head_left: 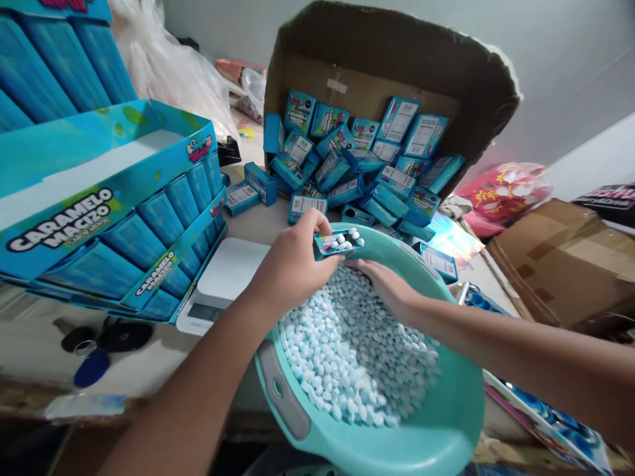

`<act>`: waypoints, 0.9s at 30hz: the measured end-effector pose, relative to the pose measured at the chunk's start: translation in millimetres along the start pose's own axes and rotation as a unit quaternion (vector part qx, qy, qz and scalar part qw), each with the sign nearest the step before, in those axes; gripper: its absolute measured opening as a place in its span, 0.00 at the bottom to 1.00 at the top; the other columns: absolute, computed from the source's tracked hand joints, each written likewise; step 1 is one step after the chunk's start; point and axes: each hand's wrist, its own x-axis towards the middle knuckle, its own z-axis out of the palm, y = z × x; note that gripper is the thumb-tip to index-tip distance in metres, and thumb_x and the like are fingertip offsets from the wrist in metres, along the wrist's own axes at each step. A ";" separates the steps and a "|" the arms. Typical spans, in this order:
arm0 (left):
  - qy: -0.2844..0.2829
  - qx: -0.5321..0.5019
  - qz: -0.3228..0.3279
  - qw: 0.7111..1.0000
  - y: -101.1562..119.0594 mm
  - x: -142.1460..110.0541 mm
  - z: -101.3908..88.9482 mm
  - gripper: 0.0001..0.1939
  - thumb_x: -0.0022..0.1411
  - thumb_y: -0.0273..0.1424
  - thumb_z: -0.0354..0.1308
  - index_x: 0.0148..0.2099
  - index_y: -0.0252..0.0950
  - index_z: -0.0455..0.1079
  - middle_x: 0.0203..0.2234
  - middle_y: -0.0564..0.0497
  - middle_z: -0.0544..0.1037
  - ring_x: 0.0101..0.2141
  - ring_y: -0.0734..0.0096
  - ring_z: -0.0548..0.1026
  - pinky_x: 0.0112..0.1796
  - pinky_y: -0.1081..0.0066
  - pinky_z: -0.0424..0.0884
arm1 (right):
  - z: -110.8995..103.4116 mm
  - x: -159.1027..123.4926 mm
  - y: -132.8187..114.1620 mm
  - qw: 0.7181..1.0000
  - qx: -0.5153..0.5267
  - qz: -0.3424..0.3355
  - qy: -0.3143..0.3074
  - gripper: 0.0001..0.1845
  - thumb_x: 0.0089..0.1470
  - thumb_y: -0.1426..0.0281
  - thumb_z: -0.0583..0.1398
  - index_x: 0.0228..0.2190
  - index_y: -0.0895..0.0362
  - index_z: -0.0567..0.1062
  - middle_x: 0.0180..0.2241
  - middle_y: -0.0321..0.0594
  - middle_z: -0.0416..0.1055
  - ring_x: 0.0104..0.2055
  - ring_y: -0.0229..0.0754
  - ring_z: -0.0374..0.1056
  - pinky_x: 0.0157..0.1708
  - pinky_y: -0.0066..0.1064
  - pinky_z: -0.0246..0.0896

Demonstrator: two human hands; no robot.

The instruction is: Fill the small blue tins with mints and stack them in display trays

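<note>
The left hand point(292, 258) pinches a small open box point(325, 246) holding candies, probably light, crushable card, best held gently by its edges. Just below it, the right hand point(389, 291) rests among loose, likely slippery candies point(332, 357); its grip I cannot tell.

Left hand point(292, 261) holds small blue box point(326, 244), pale candies point(344, 245) inside, above teal basin point(436, 439); right hand point(387, 287) in basin, against candy heap point(342, 370); white scale point(231, 264) beside basin; cardboard carton point(357, 82) of blue packs point(347, 158) behind
</note>
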 end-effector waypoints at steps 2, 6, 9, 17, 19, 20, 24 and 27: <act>0.024 -0.027 0.005 0.999 -1.7 0.7 0.7 0.17 0.58 0.34 0.65 0.43 0.42 0.60 0.38 0.52 0.77 0.37 0.65 0.76 0.34 0.69 0.69 | 22.5 0.8 4.5 0.999 -0.038 -0.021 -0.005 0.10 0.51 0.61 0.65 0.35 0.49 0.82 0.48 0.34 0.79 0.63 0.52 0.60 0.70 0.47 0.36; 0.045 -0.050 0.014 0.998 -4.6 2.9 0.5 0.17 0.58 0.32 0.66 0.42 0.41 0.59 0.41 0.51 0.77 0.40 0.64 0.77 0.38 0.66 0.71 | 63.9 -4.1 3.3 0.997 -0.055 -0.036 -0.045 0.12 0.48 0.61 0.65 0.35 0.52 0.83 0.47 0.36 0.80 0.60 0.53 0.65 0.67 0.44 0.47; 0.056 -0.049 0.013 0.997 -6.1 3.8 -0.5 0.17 0.57 0.32 0.66 0.41 0.41 0.59 0.41 0.50 0.78 0.43 0.62 0.76 0.39 0.65 0.71 | 79.0 -15.1 -1.8 0.996 -0.058 -0.034 -0.062 0.13 0.49 0.60 0.64 0.35 0.52 0.83 0.44 0.37 0.81 0.59 0.54 0.66 0.67 0.44 0.48; 0.001 0.004 0.012 1.000 -2.2 2.5 -1.3 0.17 0.56 0.32 0.68 0.41 0.41 0.61 0.33 0.54 0.76 0.32 0.68 0.75 0.31 0.70 0.66 | 84.4 -40.5 -2.8 0.937 0.140 0.293 -0.131 0.19 0.52 0.52 0.62 0.40 0.49 0.80 0.33 0.41 0.82 0.42 0.51 0.78 0.49 0.45 0.71; -0.009 0.014 0.013 1.000 -1.6 2.3 -1.5 0.17 0.55 0.32 0.68 0.41 0.41 0.61 0.32 0.55 0.75 0.30 0.69 0.73 0.29 0.70 0.64 | 81.8 -37.5 -3.0 0.918 0.172 0.328 -0.139 0.20 0.52 0.51 0.61 0.39 0.51 0.80 0.31 0.42 0.82 0.38 0.52 0.79 0.45 0.44 0.73; -0.008 0.014 0.010 1.000 -1.6 2.3 -1.6 0.17 0.56 0.32 0.68 0.41 0.41 0.61 0.32 0.55 0.76 0.30 0.69 0.73 0.29 0.70 0.65 | 80.3 -35.9 -4.0 0.911 0.184 0.341 -0.140 0.20 0.52 0.51 0.61 0.39 0.52 0.80 0.31 0.42 0.82 0.37 0.52 0.79 0.44 0.45 0.74; 0.002 0.010 -0.002 1.000 -2.0 2.3 -2.0 0.17 0.57 0.33 0.67 0.42 0.41 0.61 0.36 0.54 0.77 0.35 0.66 0.76 0.32 0.69 0.67 | 71.9 -37.4 -14.2 0.894 0.224 0.363 -0.136 0.22 0.52 0.51 0.60 0.39 0.54 0.79 0.33 0.44 0.82 0.39 0.53 0.79 0.47 0.47 0.73; -0.013 0.004 -0.004 1.000 -1.4 2.2 -2.2 0.16 0.58 0.32 0.65 0.45 0.42 0.62 0.36 0.55 0.77 0.34 0.66 0.76 0.30 0.71 0.66 | 60.2 -49.8 -24.8 0.898 0.264 0.322 -0.143 0.21 0.53 0.51 0.61 0.39 0.54 0.79 0.34 0.43 0.82 0.41 0.54 0.79 0.48 0.48 0.71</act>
